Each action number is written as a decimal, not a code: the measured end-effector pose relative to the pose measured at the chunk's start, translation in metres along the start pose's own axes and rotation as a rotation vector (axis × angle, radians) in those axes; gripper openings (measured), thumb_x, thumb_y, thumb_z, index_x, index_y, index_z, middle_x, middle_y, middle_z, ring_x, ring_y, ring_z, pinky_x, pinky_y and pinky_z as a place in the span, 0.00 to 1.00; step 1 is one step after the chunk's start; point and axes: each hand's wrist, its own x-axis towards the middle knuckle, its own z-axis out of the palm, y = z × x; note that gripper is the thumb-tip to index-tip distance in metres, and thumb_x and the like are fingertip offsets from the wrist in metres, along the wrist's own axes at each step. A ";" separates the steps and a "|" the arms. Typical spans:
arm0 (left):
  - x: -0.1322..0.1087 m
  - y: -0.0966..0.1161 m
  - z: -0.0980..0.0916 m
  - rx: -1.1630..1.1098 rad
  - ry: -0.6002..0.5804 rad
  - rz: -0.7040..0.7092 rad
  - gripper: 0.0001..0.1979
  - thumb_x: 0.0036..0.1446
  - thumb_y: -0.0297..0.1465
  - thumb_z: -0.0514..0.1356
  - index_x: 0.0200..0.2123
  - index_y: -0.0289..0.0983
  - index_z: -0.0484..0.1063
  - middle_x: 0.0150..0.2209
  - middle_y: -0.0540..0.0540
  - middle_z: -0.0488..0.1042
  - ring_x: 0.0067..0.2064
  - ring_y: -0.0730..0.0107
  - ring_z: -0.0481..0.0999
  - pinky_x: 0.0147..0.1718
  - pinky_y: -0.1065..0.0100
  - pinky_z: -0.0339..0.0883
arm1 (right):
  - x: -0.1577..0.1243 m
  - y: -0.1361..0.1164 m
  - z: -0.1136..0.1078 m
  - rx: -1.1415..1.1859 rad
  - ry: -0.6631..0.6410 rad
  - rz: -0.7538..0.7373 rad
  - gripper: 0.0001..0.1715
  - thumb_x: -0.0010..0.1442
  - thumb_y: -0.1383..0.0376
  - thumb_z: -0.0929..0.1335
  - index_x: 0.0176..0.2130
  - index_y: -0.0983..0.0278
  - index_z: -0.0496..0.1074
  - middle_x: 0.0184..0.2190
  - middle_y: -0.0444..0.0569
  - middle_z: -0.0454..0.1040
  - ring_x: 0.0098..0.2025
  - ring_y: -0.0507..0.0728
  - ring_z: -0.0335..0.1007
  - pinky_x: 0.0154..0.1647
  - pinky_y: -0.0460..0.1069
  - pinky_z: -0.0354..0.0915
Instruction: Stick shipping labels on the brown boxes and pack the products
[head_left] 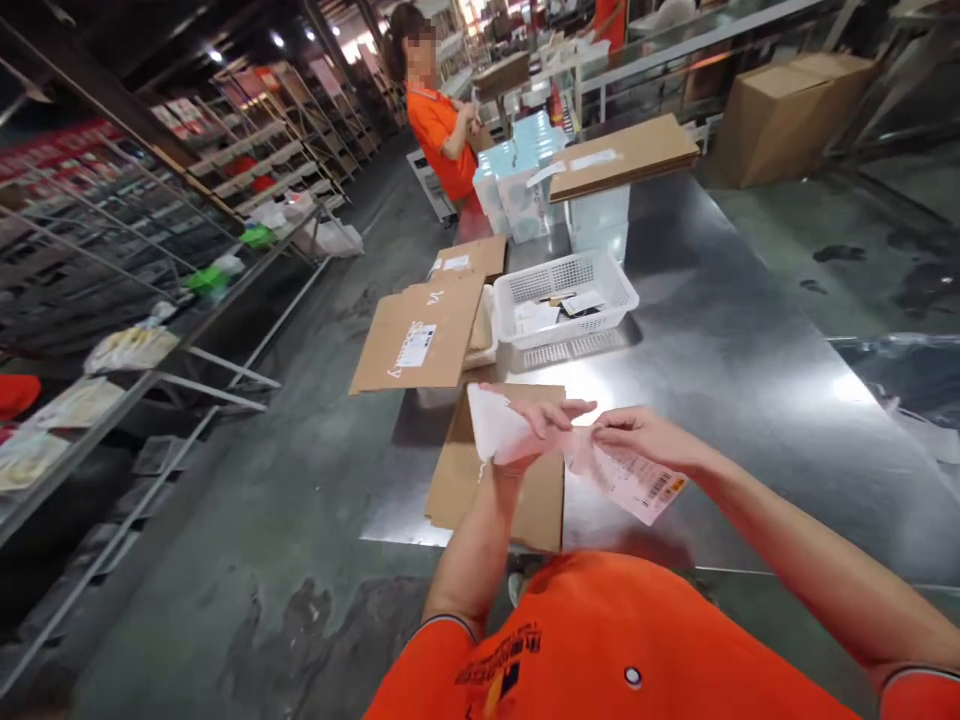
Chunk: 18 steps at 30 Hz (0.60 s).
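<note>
My left hand (534, 425) is closed around white label paper (491, 425), part of which sticks out past the wrist side. Thumb and fingertips of my right hand (641, 435) pinch the upper edge of a printed barcode label (637, 480), which hangs down at a slant. A pale strip between the hands seems to link the two, but blur hides whether they are one piece. Below my left hand lies flat brown cardboard (536, 500) on the steel table (720, 370).
Beyond my hands stands a white plastic basket (607, 318) with papers and small tools. A marked cardboard sheet (420, 340) overhangs the table's left edge. Farther back are blue-white boxes (525, 190), stacked flat cartons (626, 158) and a person in orange (442, 130). Shelving (225, 330) lines the left.
</note>
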 end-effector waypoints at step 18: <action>0.098 -0.068 0.051 0.897 0.096 -0.506 0.14 0.55 0.42 0.59 0.27 0.37 0.66 0.23 0.56 0.59 0.24 0.77 0.59 0.23 0.73 0.52 | -0.029 0.077 -0.151 -0.087 0.263 0.075 0.27 0.55 0.41 0.66 0.26 0.63 0.69 0.21 0.43 0.66 0.25 0.52 0.59 0.26 0.48 0.55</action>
